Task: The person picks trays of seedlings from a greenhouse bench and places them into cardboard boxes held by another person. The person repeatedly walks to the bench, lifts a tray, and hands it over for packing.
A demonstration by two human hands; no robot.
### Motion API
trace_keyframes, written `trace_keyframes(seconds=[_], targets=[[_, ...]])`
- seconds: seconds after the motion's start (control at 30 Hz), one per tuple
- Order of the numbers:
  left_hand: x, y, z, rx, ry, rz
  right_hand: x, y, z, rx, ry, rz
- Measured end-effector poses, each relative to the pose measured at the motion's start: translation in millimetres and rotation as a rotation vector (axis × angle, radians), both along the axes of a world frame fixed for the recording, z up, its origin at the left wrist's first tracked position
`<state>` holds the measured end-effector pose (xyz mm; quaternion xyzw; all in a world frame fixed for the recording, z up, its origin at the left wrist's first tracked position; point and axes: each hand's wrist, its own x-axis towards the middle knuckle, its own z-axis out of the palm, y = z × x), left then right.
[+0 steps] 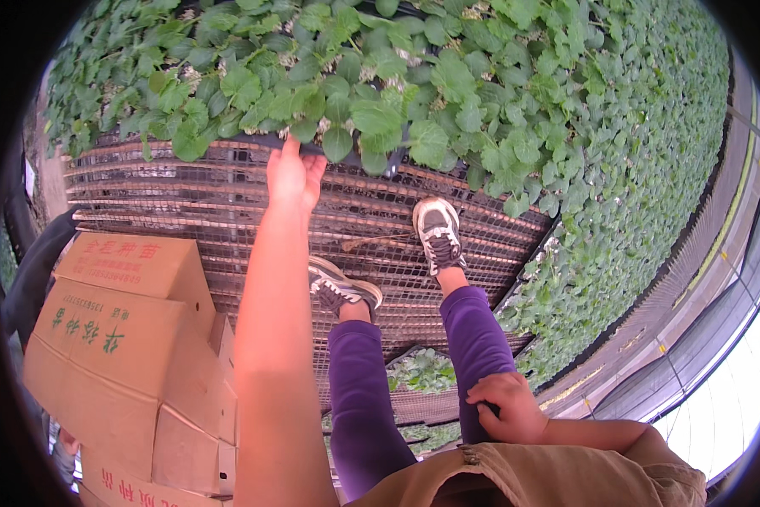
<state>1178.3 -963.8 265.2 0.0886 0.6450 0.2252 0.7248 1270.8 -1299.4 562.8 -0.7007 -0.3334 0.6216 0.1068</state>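
Observation:
My left hand (294, 176) reaches forward to the near rim of a black seedling tray (348, 157), its fingers closed at that edge. Broad-leaved green seedlings (380, 117) fill the tray and hide much of its rim and some of my fingertips. My right hand (513, 405) rests on my knee in purple trousers (481, 336), fingers curled. A dark patch shows between its thumb and fingers; whether that is a held thing or trouser cloth is unclear.
Under my shoes (440, 231) lies a slatted, mesh-covered bench (380, 196). Printed cardboard boxes (113, 323) are stacked at left, beside another person's dark sleeve (41, 272) and hand (69, 442). Dense seedlings (646, 190) spread along the right; a small seedling patch (424, 371) shows between my legs.

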Motion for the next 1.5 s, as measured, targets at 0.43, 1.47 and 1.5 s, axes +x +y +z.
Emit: trace_keyframes(seconds=[0.43,1.47,1.5], targets=[[-189,-78,5,0.021,0.067,-0.038,27,227,-328,0.609,-0.652,-0.476],[-201,-156,502,0.741,0.795,-0.455,-24,220,207,0.713,-0.163,-0.063],[-220,-152,519,0.778,0.871,-0.439,-40,239,222,0.808,-0.164,0.004]])
